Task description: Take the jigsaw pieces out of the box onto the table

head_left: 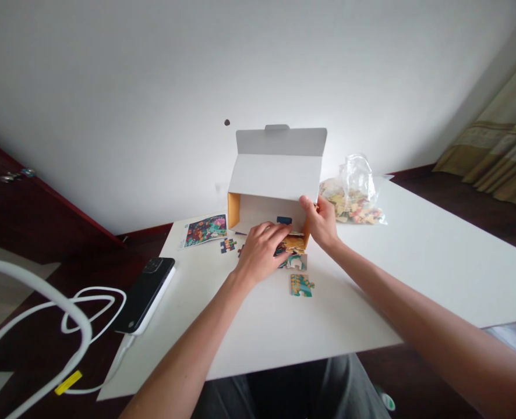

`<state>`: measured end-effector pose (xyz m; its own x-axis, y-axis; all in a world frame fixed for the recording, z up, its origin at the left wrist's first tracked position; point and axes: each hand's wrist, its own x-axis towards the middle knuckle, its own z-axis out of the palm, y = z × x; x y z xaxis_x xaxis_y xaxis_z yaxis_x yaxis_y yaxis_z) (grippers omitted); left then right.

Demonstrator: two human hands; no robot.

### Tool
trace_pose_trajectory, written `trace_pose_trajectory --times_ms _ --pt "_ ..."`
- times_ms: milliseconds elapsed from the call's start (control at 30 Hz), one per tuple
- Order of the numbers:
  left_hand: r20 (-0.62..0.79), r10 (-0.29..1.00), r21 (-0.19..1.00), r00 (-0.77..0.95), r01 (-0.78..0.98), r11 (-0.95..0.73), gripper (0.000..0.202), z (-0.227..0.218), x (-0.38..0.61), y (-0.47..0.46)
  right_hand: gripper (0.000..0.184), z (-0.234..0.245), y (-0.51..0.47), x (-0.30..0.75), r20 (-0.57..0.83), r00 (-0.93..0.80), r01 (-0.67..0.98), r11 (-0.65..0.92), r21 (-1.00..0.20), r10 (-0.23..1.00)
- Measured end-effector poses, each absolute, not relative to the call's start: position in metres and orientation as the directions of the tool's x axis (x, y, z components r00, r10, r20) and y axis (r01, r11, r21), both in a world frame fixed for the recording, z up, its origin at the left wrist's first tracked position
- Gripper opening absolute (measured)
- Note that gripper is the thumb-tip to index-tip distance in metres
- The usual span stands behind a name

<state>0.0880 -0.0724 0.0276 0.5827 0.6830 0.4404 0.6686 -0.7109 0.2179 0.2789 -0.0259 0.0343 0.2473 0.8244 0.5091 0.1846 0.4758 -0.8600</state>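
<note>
A cardboard box, white inside with yellow-orange sides, lies tipped with its lid raised and its mouth towards me. My right hand grips its right side wall, thumb over the edge. At the mouth, my left hand curls over jigsaw puzzle pieces, which show between thumb and fingers; its palm side is hidden. Just below that hand, a teal and white puzzle piece lies on the table. Nearer me is a teal and yellow puzzle piece. Another puzzle piece rests left of the box.
A clear plastic bag of puzzle pieces stands right of the box. A colourful picture sheet lies to the left. A black phone on a white block sits at the white table's left edge, beside a white cable. The wall is behind.
</note>
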Motion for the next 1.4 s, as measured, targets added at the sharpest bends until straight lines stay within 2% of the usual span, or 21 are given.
trace_pose_trajectory --times_ms 167,333,633,900,1167,1400 --pt "0.457 0.669 0.249 0.587 0.637 -0.729 0.033 0.026 0.092 -0.072 0.042 0.033 -0.029 0.278 0.509 0.231 0.175 0.48 -0.86 0.829" --pt "0.494 0.649 0.25 0.579 0.62 -0.744 0.04 0.024 0.094 -0.07 0.042 0.03 -0.027 0.279 0.519 0.229 0.157 0.495 -0.854 0.823" --pt "0.6 0.581 0.194 0.549 0.605 -0.772 0.033 0.024 0.091 -0.065 0.043 0.026 -0.025 0.286 0.543 0.266 0.211 0.502 -0.839 0.796" --pt "0.678 0.61 0.212 0.41 0.686 -0.696 0.032 0.034 0.058 -0.056 0.05 0.024 -0.01 0.302 0.529 0.356 0.275 0.455 -0.847 0.77" --pt "0.569 0.751 0.207 0.336 0.825 -0.526 0.033 0.028 0.025 -0.049 0.059 0.026 -0.001 0.31 0.511 0.541 0.314 0.403 -0.86 0.668" --pt "0.363 0.85 0.183 0.381 0.866 -0.466 0.032 0.023 0.021 -0.047 0.058 0.025 -0.001 0.31 0.516 0.509 0.313 0.41 -0.856 0.689"
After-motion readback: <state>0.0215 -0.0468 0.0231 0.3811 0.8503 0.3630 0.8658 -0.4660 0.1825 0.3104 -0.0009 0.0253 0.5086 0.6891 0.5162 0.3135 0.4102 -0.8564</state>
